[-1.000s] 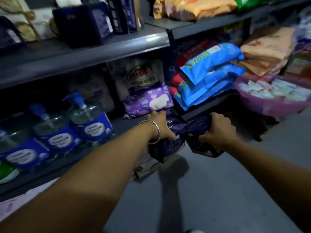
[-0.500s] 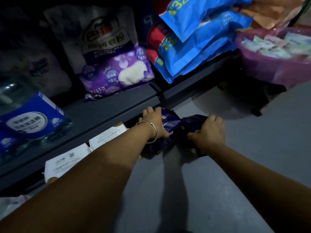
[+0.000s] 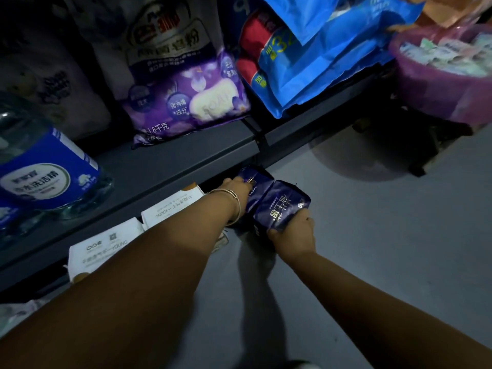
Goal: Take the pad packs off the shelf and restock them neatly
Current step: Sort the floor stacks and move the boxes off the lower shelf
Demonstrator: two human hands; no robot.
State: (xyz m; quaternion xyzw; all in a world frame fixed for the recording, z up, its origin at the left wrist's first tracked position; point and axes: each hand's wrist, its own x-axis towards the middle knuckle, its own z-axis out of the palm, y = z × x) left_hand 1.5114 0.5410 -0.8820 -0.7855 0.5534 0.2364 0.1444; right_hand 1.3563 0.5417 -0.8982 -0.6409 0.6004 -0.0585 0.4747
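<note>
Below the grey metal shelf, the left hand presses one dark purple foil pad pack into the bottom tier; the right hand grips a second alongside. Placement appears under way, alignment pending.

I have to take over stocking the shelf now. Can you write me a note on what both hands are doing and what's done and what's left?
Left hand: reaches over the left dark blue pad pack at the mouth of the bottom shelf; its grip is hard to see.
Right hand: grips the near end of the right dark blue pad pack.
Both packs lie side by side, touching, low by the floor, to the right of the white boxes.
Done: both packs are down at the bottom shelf.
Left: slide them in and line them up neatly.
</note>
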